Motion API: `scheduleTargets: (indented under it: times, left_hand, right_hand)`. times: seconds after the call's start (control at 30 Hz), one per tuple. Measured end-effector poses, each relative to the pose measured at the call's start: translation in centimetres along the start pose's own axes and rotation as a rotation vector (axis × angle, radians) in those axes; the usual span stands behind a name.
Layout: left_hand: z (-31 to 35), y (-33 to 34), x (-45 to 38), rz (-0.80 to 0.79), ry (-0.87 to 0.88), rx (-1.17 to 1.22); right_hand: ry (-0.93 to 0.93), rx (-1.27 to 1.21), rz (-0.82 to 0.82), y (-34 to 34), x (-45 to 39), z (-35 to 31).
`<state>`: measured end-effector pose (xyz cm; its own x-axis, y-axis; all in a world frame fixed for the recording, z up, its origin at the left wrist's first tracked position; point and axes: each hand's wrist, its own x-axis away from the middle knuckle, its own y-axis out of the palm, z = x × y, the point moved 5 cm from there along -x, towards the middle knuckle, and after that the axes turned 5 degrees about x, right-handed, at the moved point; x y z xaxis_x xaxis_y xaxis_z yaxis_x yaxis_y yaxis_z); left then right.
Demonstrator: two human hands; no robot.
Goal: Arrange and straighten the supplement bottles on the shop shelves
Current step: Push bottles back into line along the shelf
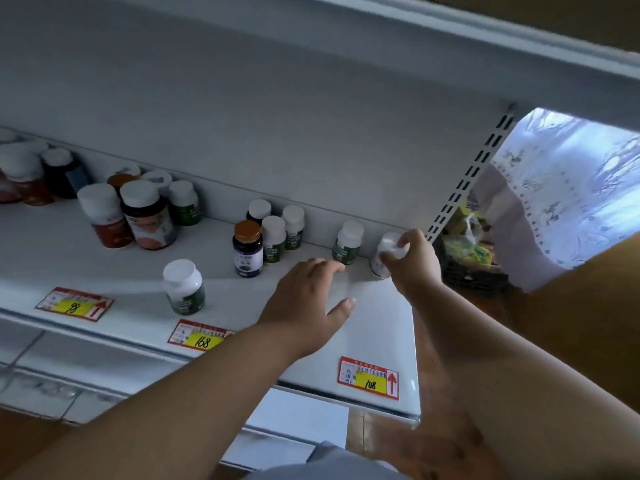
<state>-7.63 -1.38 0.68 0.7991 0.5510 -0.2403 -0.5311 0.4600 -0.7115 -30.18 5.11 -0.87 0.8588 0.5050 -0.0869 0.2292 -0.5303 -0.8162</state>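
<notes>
My right hand [414,261] grips a white-capped bottle [384,258] by its cap at the right end of the white shelf [374,306], near the back wall. My left hand [308,299] hovers open over the shelf, its fingertips close to a green-labelled bottle [348,242] that stands upright beside the gripped one. Further left stand a dark bottle with a brown cap [247,249], three white-capped green bottles [275,239], and a lone green bottle [183,287] nearer the front edge. A cluster of larger bottles [138,211] sits at the left.
Price tags [369,377] are stuck along the shelf's front edge. A slotted upright [467,178] bounds the shelf on the right. Beyond it are a lace curtain [554,188] and a bag of goods [464,244]. Another shelf [346,46] overhangs above.
</notes>
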Motion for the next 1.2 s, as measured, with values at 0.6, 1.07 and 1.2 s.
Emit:
scheduleTargets:
  times: [0.6, 1.07, 1.2]
  left_hand:
    - [-0.9, -2.4, 4.4, -0.307, -0.248, 0.562]
    - [-3.8, 4.8, 3.7, -0.378, 0.103, -0.288]
    - [-3.9, 6.8, 4.1, -0.336, 0.111, -0.418]
  right_hand:
    - [0.025, -1.02, -0.458, -2.9, 13.5, -8.1]
    - [-0.175, -0.098, -0.152, -1.8, 16.0, -3.5]
    - [-0.303, -0.064, -0.183, -0.9, 15.3, -2.7]
